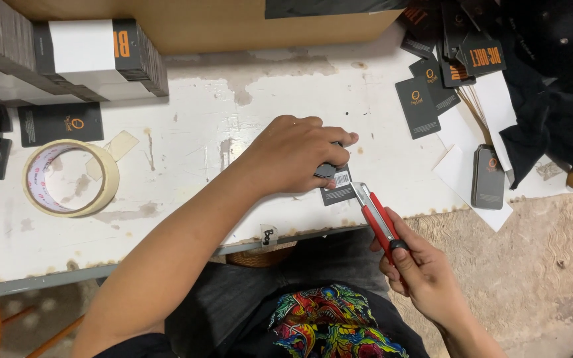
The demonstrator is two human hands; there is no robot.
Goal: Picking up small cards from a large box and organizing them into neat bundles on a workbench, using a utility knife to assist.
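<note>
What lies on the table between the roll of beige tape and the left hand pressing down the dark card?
Head view: only bare, worn white tabletop lies between the roll of beige tape and the left hand; nothing sits on that stretch.

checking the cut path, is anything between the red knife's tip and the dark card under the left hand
Nothing visible does. The red utility knife, gripped by the right hand, has its tip right at the edge of the dark card, beside its white label. The left hand presses the card down from above and left, its fingers clear of the blade.
</note>
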